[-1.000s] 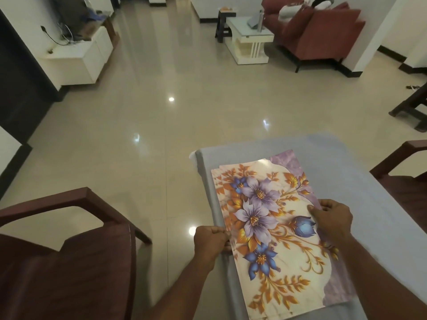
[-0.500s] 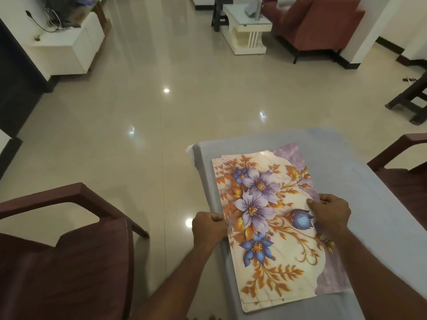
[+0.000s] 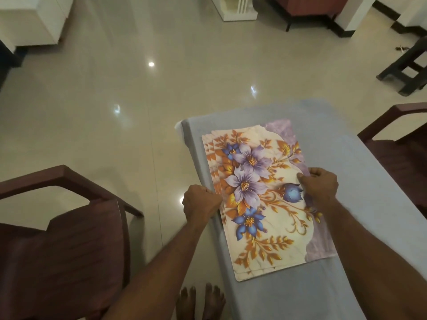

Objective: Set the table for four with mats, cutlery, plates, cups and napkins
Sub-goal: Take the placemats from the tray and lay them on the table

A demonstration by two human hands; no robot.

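Note:
A stack of floral place mats (image 3: 261, 192), cream with purple and blue flowers and orange leaves, lies on the grey-clothed table (image 3: 346, 204) near its left corner. The mats are fanned slightly, with several edges showing at the left. My left hand (image 3: 201, 202) pinches the stack's left edge with curled fingers. My right hand (image 3: 320, 188) grips the right edge of the top mat, thumb on top. No cutlery, plates, cups or napkins are in sight.
A dark red chair (image 3: 64, 239) stands at the left of the table, another chair (image 3: 402, 139) at the right. A dark stool (image 3: 406, 65) sits at the far right, white furniture (image 3: 34, 19) far left. My bare feet (image 3: 201, 301) show below the table edge.
The camera has tilted down, so the table and mats look nearer. Both hands keep their hold on the mat edges; the stack has shifted slightly and fanned at the left.

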